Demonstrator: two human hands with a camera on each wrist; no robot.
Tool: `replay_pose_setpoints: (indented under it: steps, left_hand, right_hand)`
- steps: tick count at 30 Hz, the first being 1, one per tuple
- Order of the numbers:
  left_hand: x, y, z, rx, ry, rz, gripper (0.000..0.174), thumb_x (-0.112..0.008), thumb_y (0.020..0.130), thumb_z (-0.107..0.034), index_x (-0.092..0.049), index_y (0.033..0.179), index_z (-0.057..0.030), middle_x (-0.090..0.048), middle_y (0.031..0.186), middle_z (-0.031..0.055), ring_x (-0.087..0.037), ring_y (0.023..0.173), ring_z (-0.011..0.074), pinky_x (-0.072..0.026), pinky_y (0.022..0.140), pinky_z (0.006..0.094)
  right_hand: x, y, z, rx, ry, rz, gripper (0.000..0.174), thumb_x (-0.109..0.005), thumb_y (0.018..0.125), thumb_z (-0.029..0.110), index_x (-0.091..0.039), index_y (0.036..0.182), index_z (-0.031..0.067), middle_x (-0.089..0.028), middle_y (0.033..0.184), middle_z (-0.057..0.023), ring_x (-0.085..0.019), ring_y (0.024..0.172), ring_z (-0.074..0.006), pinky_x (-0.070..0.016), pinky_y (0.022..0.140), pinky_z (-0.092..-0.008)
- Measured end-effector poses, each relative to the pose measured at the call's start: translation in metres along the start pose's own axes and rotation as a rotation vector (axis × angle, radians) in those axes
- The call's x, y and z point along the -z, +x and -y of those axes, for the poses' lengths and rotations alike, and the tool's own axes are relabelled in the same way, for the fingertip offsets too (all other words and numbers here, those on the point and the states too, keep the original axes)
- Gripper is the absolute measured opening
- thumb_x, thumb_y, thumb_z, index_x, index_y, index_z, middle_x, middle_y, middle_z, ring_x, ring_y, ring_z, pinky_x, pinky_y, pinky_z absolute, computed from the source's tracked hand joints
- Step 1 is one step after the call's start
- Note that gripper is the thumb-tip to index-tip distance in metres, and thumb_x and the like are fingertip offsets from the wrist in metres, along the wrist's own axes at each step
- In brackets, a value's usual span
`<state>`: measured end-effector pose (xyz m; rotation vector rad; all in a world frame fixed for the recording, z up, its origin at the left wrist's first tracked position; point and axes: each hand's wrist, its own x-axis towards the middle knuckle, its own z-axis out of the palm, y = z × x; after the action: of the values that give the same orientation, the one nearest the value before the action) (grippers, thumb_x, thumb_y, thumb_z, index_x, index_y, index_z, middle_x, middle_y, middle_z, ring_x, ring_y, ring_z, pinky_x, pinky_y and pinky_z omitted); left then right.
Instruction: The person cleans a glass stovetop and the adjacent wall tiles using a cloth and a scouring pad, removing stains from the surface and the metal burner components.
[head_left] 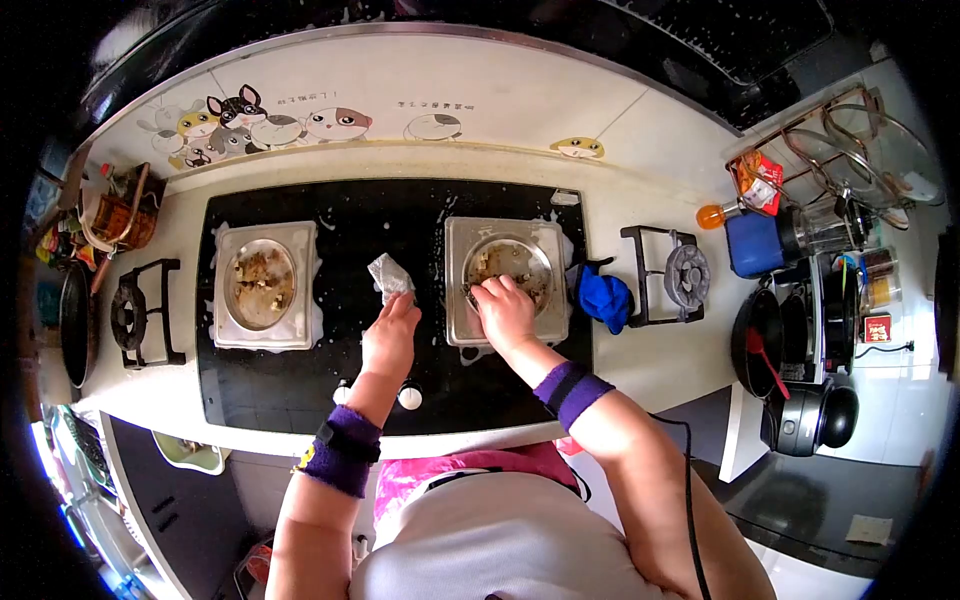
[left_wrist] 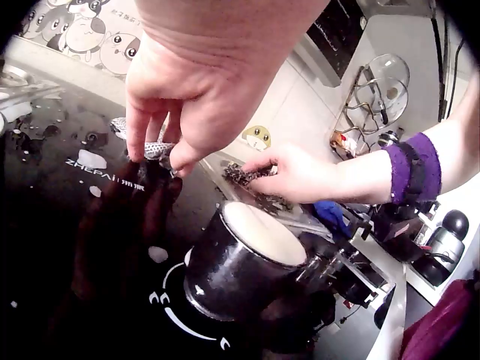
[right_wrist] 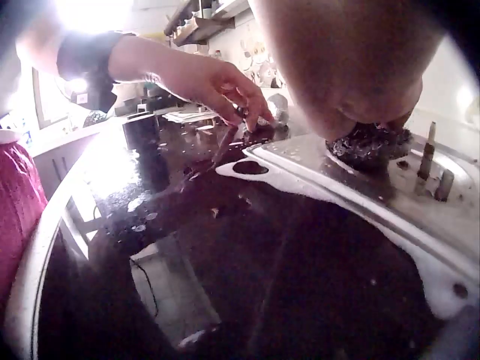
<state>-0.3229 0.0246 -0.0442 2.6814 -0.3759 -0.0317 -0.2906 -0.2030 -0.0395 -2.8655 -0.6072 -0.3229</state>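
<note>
My right hand [head_left: 505,312] grips a dark steel wool scrubber [right_wrist: 367,146] and presses it on the right burner's metal drip tray [head_left: 550,325], which holds dirty suds and brown bits. Metal burner prongs [right_wrist: 427,161] rise beside the scrubber. On the black glass hob [head_left: 385,215], between the two trays, my left hand [head_left: 388,345] pinches a crumpled silvery piece [head_left: 388,272] with a fine dotted pattern; its kind cannot be told. To the left lies a second drip tray [head_left: 228,325] with murky liquid and pale crumbs.
Pan supports [head_left: 145,315] stand left and right of the hob. A blue cloth [head_left: 605,298] lies against the right tray. Two knobs [head_left: 409,395] stick up at the front. White suds [right_wrist: 300,182] spread around the right tray. Farther right are a pan [head_left: 750,335] and a lid rack [head_left: 790,140].
</note>
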Motion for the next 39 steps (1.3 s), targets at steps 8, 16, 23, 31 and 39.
replay_pose_setpoints:
  steps: [8,16,23,31,39]
  left_hand:
    - [0.001,-0.001,-0.002,0.012,-0.007,0.004,0.021,-0.057,0.085,-0.002,-0.066,0.103,-0.0088,-0.058,0.135,0.0071,-0.052,0.132,0.0279,-0.0540,0.096,0.0373]
    - [0.003,0.000,-0.001,0.007,-0.022,0.006,0.021,-0.056,0.085,-0.001,-0.066,0.102,-0.0091,-0.057,0.137,0.0050,-0.052,0.133,0.0275,-0.0546,0.094,0.0380]
    - [0.003,0.000,-0.004,0.025,-0.040,-0.009,0.021,-0.056,0.085,0.001,-0.065,0.101,-0.0088,-0.058,0.135,0.0054,-0.052,0.132,0.0273,-0.0539,0.095,0.0375]
    - [0.001,0.001,-0.001,-0.001,-0.012,0.019,0.022,-0.056,0.085,-0.001,-0.064,0.104,-0.0086,-0.056,0.137,0.0068,-0.051,0.133,0.0287,-0.0536,0.096,0.0388]
    - [0.001,0.000,-0.008,0.018,0.033,0.000,0.022,-0.055,0.085,0.001,-0.065,0.102,-0.0080,-0.057,0.134,0.0076,-0.053,0.130,0.0285,-0.0526,0.098,0.0371]
  right_hand:
    - [0.012,-0.028,-0.020,0.007,-0.025,0.101,0.018,-0.064,0.083,0.011,-0.072,0.099,0.0083,-0.069,0.095,-0.0043,-0.064,0.094,-0.0229,-0.0566,0.076,-0.0339]
    - [0.031,-0.048,-0.022,-0.004,0.154,0.081,0.027,-0.068,0.083,0.010,-0.067,0.110,0.0057,-0.067,0.105,-0.0070,-0.060,0.103,-0.0279,-0.0517,0.090,-0.0395]
    - [0.025,-0.053,-0.005,-0.046,0.160,0.051,0.027,-0.063,0.085,0.007,-0.067,0.111,0.0040,-0.067,0.108,-0.0070,-0.059,0.107,-0.0277,-0.0523,0.091,-0.0392]
    - [0.043,-0.062,-0.026,-0.087,0.186,0.118,0.026,-0.067,0.083,0.007,-0.067,0.109,0.0019,-0.067,0.106,-0.0092,-0.059,0.107,-0.0282,-0.0510,0.093,-0.0395]
    - [-0.015,0.001,0.024,-0.191,0.224,-0.030,0.030,-0.065,0.082,0.003,-0.065,0.112,-0.0011,-0.067,0.101,-0.0141,-0.059,0.103,-0.0329,-0.0484,0.093,-0.0426]
